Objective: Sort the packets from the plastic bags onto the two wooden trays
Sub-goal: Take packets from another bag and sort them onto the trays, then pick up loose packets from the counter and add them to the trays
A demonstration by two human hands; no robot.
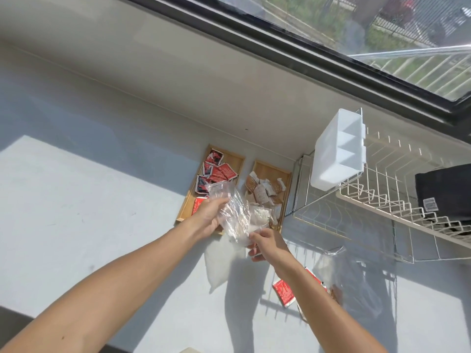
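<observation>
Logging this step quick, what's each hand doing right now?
Left hand: grips the clear plastic bag.
Right hand: pinches the same bag's lower end.

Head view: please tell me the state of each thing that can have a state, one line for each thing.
Left tray: partly filled with red packets.
Right tray: holds brown and white packets.
Clear plastic bag: lifted over the trays, gripped by both hands.
Left hand: grips the bag's upper part.
Right hand: pinches the bag's lower end.
Red packet: unsorted, lying on the counter.
Second plastic bag: lying on the counter.
</observation>
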